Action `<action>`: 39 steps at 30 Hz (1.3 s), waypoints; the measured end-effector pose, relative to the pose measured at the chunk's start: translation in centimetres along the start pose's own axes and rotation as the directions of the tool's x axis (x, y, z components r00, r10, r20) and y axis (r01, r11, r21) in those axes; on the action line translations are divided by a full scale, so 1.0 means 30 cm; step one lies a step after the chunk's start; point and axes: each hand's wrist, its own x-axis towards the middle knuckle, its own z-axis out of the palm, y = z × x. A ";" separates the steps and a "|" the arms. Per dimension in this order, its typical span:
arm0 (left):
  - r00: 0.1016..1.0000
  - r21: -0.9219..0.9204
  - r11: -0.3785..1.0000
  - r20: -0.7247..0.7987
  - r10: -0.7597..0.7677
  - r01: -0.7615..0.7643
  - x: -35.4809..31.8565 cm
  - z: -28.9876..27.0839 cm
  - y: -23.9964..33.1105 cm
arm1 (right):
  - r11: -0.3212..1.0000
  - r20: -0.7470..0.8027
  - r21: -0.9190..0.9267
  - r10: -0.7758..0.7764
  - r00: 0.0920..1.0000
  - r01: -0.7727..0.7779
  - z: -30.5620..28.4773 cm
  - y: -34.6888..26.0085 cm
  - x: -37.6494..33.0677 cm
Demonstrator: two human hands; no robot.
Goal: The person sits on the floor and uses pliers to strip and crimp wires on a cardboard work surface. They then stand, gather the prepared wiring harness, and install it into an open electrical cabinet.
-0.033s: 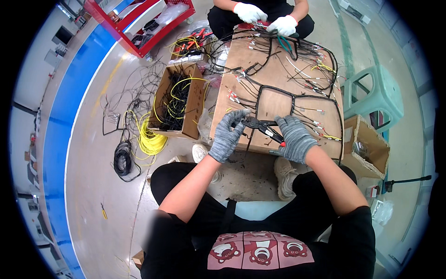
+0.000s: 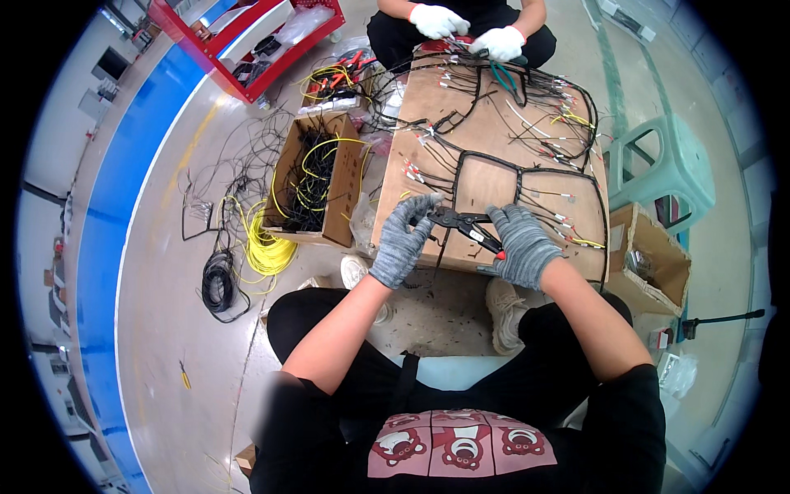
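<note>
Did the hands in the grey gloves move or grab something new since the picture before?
Nothing visibly changed. The right hand holds the red-handled pliers just as before, and the left hand pinches a black wire at their tip, over the near edge of the wooden board. The other person's white-gloved hands at the far end are in the same place too.

Black pliers (image 2: 462, 222) with red-tipped handles lie nearly level over the near edge of the wooden board (image 2: 494, 132), nose pointing toward nine o'clock, handles toward four o'clock. A black wire (image 2: 485, 156) loop lies at twelve o'clock of them.
</note>
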 end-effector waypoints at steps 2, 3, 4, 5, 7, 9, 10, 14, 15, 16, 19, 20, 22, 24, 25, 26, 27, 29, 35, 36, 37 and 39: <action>1.000 0.043 0.999 -0.006 0.027 -0.026 0.000 -0.005 -0.007 | 1.000 0.019 0.008 0.019 1.000 -0.019 -0.021 -0.013 0.004; 0.999 0.065 0.997 -0.004 0.042 -0.042 0.001 -0.007 -0.007 | 1.000 0.031 0.010 0.029 0.999 -0.029 -0.029 -0.015 0.007; 0.998 0.087 0.995 -0.003 0.058 -0.058 0.002 -0.008 -0.008 | 0.999 0.043 0.013 0.039 0.998 -0.039 -0.036 -0.017 0.009; 0.998 0.095 0.993 -0.008 0.067 -0.066 -0.002 -0.007 -0.015 | 0.999 0.056 0.014 0.048 0.997 -0.049 -0.040 -0.017 0.012; 0.995 0.117 0.989 -0.025 0.098 -0.095 0.002 -0.004 -0.031 | 0.999 0.025 0.031 0.039 0.999 -0.040 -0.021 -0.005 0.017; 0.992 0.137 0.984 -0.041 0.121 -0.115 -0.001 0.000 -0.031 | 0.998 0.017 0.032 0.045 0.999 -0.045 -0.007 0.001 0.027; 0.992 0.128 0.985 -0.042 0.120 -0.114 -0.002 0.003 -0.023 | 0.998 0.025 0.025 0.055 0.998 -0.055 -0.004 0.000 0.031; 0.990 0.103 0.988 -0.063 0.125 -0.118 -0.001 0.007 -0.030 | 0.997 0.023 0.040 0.070 0.997 -0.071 0.015 -0.005 0.041; 0.989 0.103 0.987 -0.072 0.131 -0.123 -0.001 0.007 -0.032 | 0.996 0.009 0.055 0.068 0.998 -0.068 0.020 -0.007 0.041; 0.988 0.125 0.984 -0.075 0.137 -0.127 -0.002 0.007 -0.035 | 0.996 -0.012 0.068 0.062 0.998 -0.061 0.031 -0.006 0.040; 0.984 0.147 0.979 -0.087 0.158 -0.145 -0.005 0.009 -0.040 | 0.994 -0.050 0.104 0.049 0.998 -0.043 0.055 -0.004 0.035; 0.981 0.124 0.980 -0.095 0.168 -0.156 -0.004 0.011 -0.040 | 0.993 -0.045 0.114 0.044 0.998 -0.039 0.055 -0.005 0.038; 0.979 0.115 0.980 -0.101 0.176 -0.164 -0.005 0.012 -0.039 | 0.988 -0.033 0.152 0.038 0.999 -0.033 0.049 -0.005 0.039; 0.980 0.142 0.977 -0.094 0.173 -0.159 -0.006 0.009 -0.034 | 0.986 -0.035 0.168 0.014 0.999 -0.008 0.078 0.015 0.042; 0.985 0.126 0.982 -0.079 0.154 -0.144 -0.004 0.008 -0.031 | 0.984 -0.036 0.176 0.003 0.999 0.003 0.096 0.031 0.042; 0.989 0.111 0.986 -0.064 0.136 -0.128 -0.001 0.007 -0.027 | 0.978 -0.049 0.208 0.010 0.999 0.001 0.108 0.047 0.041; 0.992 0.097 0.989 -0.051 0.115 -0.110 -0.003 0.005 -0.024 | 0.978 -0.009 0.209 0.013 1.000 -0.011 0.102 0.048 0.041; 0.994 0.057 0.993 -0.027 0.106 -0.104 -0.007 0.003 -0.026 | 0.977 0.071 0.211 0.019 0.997 -0.033 0.081 0.053 0.040; 0.998 -0.060 0.997 0.020 0.055 -0.054 -0.012 0.002 -0.016 | 0.981 0.169 0.181 0.044 0.985 -0.075 0.100 0.061 0.052; 0.999 -0.100 0.995 0.040 0.017 -0.013 -0.009 -0.003 -0.018 | 0.976 0.184 0.202 0.044 0.982 -0.082 0.094 0.058 0.057; 0.998 -0.139 0.990 0.062 -0.020 0.029 -0.005 -0.012 -0.023 | 0.971 0.199 0.223 0.044 0.979 -0.089 0.089 0.056 0.059; 0.992 -0.222 0.971 0.107 -0.064 0.086 0.001 -0.025 -0.006 | 0.989 -0.016 0.135 -0.060 0.998 0.062 0.073 0.056 0.046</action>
